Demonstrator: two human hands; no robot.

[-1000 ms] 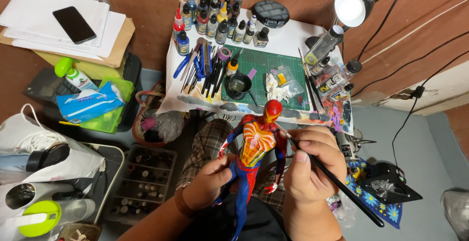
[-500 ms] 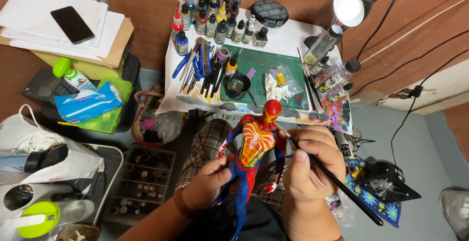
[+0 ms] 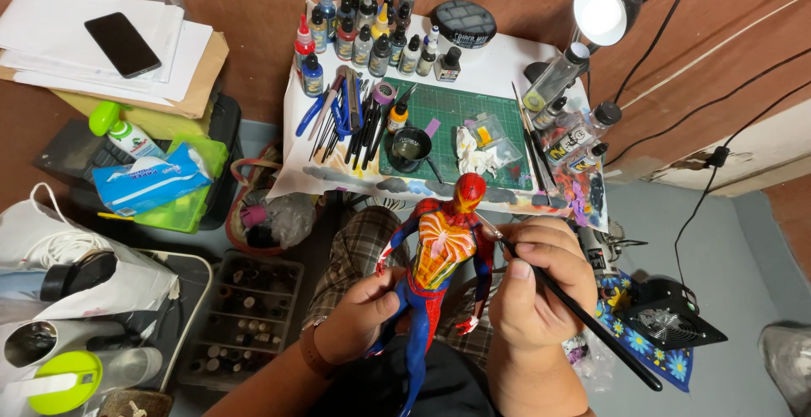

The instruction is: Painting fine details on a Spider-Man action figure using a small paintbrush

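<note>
My left hand (image 3: 359, 320) grips a red, blue and orange superhero figure (image 3: 441, 252) by its waist and legs, holding it upright over my lap. My right hand (image 3: 541, 286) holds a thin black paintbrush (image 3: 583, 316); the brush tip touches the figure near its right shoulder, just below the red head. The brush handle runs down to the right past my wrist.
A small white table (image 3: 507, 62) ahead carries a green cutting mat (image 3: 460, 113), rows of paint bottles (image 3: 363, 32), loose brushes and tools (image 3: 355, 117), a black cup (image 3: 411, 148) and a lit lamp (image 3: 604, 11). Papers with a phone (image 3: 122, 43), wipes (image 3: 148, 185) and a bottle tray (image 3: 249, 320) lie left.
The hands and figure have stayed almost in place; the brush tip has shifted only slightly at the figure's shoulder.
</note>
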